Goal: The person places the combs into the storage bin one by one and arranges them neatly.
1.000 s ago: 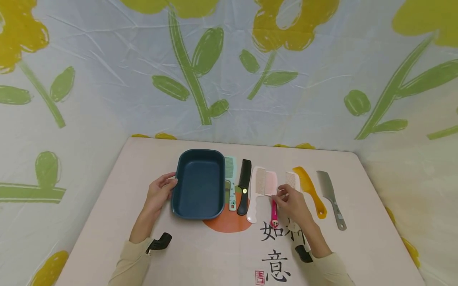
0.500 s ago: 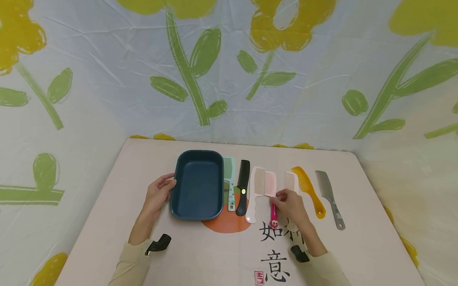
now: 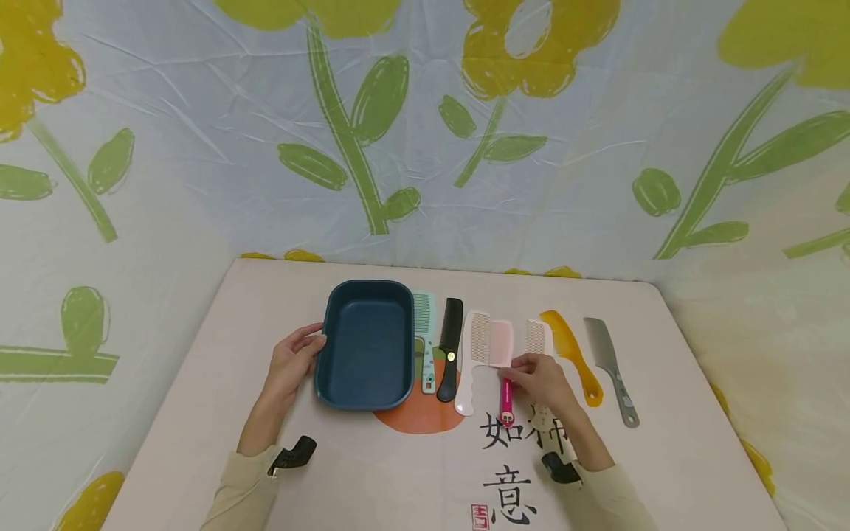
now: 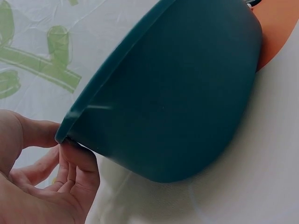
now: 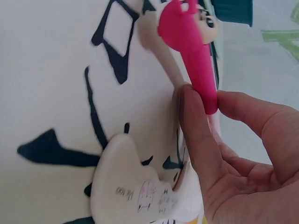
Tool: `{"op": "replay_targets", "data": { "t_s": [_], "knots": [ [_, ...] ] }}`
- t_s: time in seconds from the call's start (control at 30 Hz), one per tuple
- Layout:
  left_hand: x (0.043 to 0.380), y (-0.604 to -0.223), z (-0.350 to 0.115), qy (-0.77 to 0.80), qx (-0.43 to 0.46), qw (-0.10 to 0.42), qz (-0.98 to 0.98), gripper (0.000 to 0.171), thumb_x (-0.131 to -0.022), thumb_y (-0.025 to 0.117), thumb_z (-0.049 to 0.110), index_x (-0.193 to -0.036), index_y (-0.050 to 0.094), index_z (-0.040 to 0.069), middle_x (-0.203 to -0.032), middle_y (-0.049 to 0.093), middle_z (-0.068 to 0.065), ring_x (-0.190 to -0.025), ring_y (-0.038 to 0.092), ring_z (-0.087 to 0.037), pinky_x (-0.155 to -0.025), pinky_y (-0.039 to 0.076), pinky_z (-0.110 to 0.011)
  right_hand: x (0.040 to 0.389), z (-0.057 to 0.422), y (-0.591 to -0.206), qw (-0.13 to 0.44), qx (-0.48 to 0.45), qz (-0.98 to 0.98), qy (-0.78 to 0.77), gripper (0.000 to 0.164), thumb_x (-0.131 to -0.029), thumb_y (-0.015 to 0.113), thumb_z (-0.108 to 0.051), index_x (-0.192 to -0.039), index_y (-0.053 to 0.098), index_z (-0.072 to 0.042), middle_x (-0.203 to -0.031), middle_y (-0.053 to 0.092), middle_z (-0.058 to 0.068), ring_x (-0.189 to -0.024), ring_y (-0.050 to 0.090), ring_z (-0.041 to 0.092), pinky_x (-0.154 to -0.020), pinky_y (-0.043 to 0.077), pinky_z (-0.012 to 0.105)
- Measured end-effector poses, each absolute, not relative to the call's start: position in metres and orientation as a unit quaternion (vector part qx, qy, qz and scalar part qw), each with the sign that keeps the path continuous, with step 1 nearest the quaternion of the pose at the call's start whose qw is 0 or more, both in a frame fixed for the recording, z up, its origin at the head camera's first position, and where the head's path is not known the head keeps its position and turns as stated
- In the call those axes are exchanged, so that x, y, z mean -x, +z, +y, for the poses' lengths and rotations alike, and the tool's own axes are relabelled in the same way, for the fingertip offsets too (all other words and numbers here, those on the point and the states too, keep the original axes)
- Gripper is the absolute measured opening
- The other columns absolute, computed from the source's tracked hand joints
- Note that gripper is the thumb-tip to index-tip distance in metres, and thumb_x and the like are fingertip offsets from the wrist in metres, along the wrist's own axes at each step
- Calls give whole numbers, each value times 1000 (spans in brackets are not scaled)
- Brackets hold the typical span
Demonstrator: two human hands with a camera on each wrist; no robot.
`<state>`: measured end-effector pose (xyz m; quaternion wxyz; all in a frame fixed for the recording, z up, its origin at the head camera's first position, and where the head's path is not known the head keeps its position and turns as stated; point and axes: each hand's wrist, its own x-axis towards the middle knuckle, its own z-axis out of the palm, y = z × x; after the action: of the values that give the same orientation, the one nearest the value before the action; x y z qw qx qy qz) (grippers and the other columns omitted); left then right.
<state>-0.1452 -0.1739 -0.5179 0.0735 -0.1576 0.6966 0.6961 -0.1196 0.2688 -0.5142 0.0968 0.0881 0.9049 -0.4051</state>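
Note:
In the head view my left hand [image 3: 290,365] grips the left rim of a deep blue plastic basin [image 3: 365,361]. The left wrist view shows the thumb over the rim of this basin [image 4: 163,93] and fingers beneath it. My right hand [image 3: 543,382] pinches a pink comb [image 3: 502,343] where its magenta handle begins. Seen from the right wrist, the handle [image 5: 198,60] with its cartoon-figure end sits between thumb and finger, raised above the cloth with a shadow below. A white comb [image 3: 539,338] lies partly hidden under the right hand.
Left of the pink comb lie a white comb [image 3: 473,361], a black comb [image 3: 451,346] and a mint comb [image 3: 425,339] beside the basin. An orange-yellow comb [image 3: 576,358] and a grey comb [image 3: 612,369] lie to the right. A patterned curtain [image 3: 425,147] stands behind the table.
My right hand has moved slightly left, and its thumb and fingers have closed on the pink comb. The left hand keeps its hold on the basin. The head view has shifted slightly.

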Motion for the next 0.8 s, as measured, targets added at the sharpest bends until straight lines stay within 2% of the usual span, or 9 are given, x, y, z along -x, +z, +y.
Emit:
{"op": "replay_targets", "data": {
  "t_s": [0.33, 0.47, 0.67, 0.8],
  "knots": [
    [145, -519, -174, 698, 162, 74, 694, 42, -102, 67, 18, -141, 60, 6, -106, 67, -3, -82, 60, -8, -64, 48, -21, 128, 262, -498, 130, -82, 857, -491, 40, -96, 75, -29, -121, 63, 1, -107, 72, 17, -89, 74, 27, -81, 60, 35],
    [146, -520, -174, 699, 159, 81, 692, 43, -101, 67, 20, -142, 59, 7, -106, 67, -1, -85, 61, -8, -66, 48, -22, 133, 257, -487, 135, -79, 842, -517, 43, -97, 74, -31, -122, 62, 1, -107, 72, 15, -88, 75, 26, -80, 60, 34],
    [145, -521, -177, 702, 161, 78, 690, 45, -101, 67, 19, -144, 58, 6, -113, 68, -5, -89, 63, -10, -66, 50, -23, 140, 247, -474, 133, -72, 822, -549, 45, -97, 74, -33, -122, 63, 2, -102, 71, 12, -89, 74, 24, -80, 59, 32],
    [146, -522, -177, 705, 153, 76, 688, 46, -101, 68, 19, -143, 58, 5, -112, 68, -5, -87, 62, -9, -64, 49, -22, 142, 241, -467, 125, -75, 816, -559, 45, -97, 74, -33, -124, 62, 1, -103, 70, 12, -88, 74, 22, -79, 59, 29]
  ]
}}
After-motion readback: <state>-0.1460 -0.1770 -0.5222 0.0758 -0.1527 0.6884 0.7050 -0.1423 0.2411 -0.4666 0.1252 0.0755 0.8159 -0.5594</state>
